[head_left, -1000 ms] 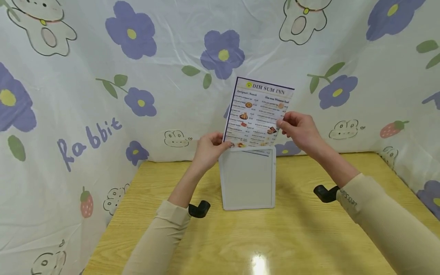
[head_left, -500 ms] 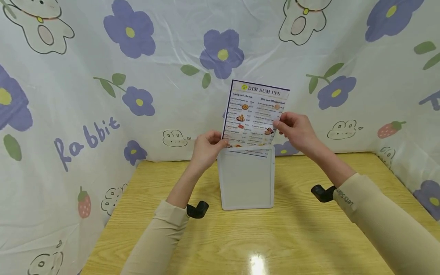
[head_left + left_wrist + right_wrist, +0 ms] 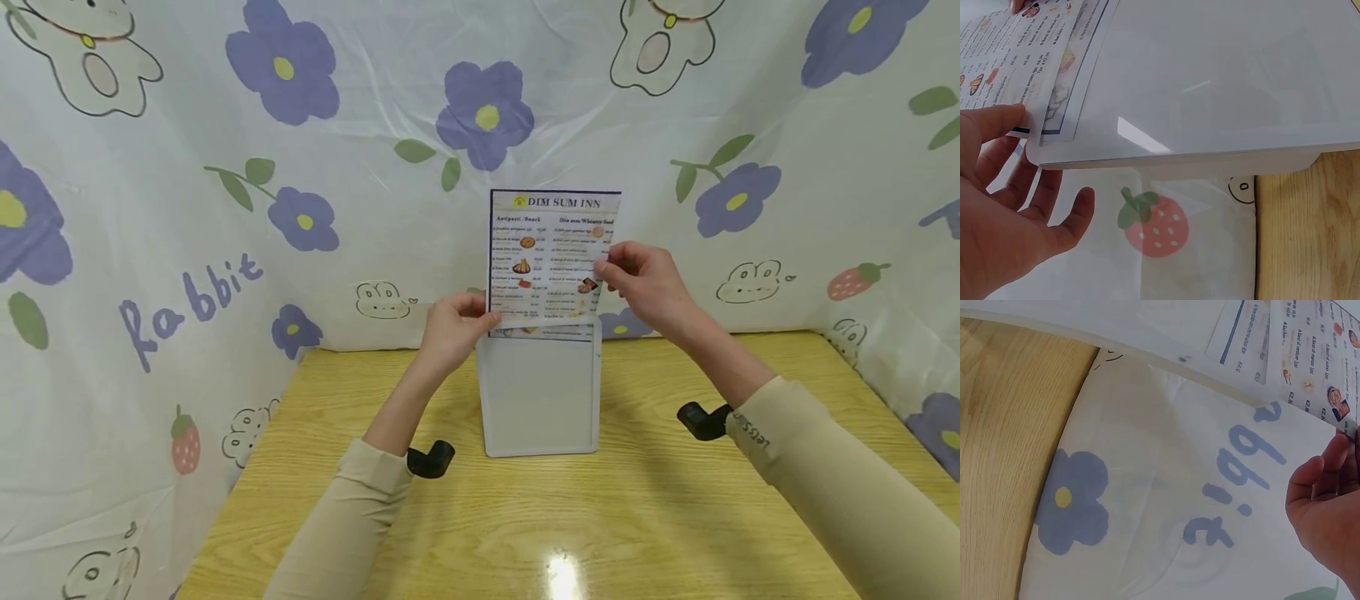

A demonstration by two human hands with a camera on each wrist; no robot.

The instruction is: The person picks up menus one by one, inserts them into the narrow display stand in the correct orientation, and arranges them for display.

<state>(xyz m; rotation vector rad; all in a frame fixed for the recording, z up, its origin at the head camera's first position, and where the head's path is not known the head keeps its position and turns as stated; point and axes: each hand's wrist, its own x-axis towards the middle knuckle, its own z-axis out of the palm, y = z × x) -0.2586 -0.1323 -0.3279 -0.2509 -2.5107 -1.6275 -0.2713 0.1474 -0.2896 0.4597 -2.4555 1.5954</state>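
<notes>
A printed menu sheet headed DIM SUM INN stands upright, its lower end inside the top of a white frame with a clear front. In the left wrist view, the sheet's bottom strip shows behind the clear panel. My left hand pinches the sheet's lower left edge, thumb in front, beside the frame's top corner. My right hand pinches the sheet's right edge about halfway up. The right wrist view shows part of the right hand at the sheet's edge; its fingertips are partly hidden.
The frame stands on a yellow wooden table. A white curtain printed with flowers and rabbits hangs close behind the table and along both sides. A black wrist mount sits at the left sleeve, another black mount at the right.
The menu sheet has turned from a tilt to nearly straight, and its top has shifted left and down. More of its bottom strip lies inside the frame. Both hands keep their hold.
</notes>
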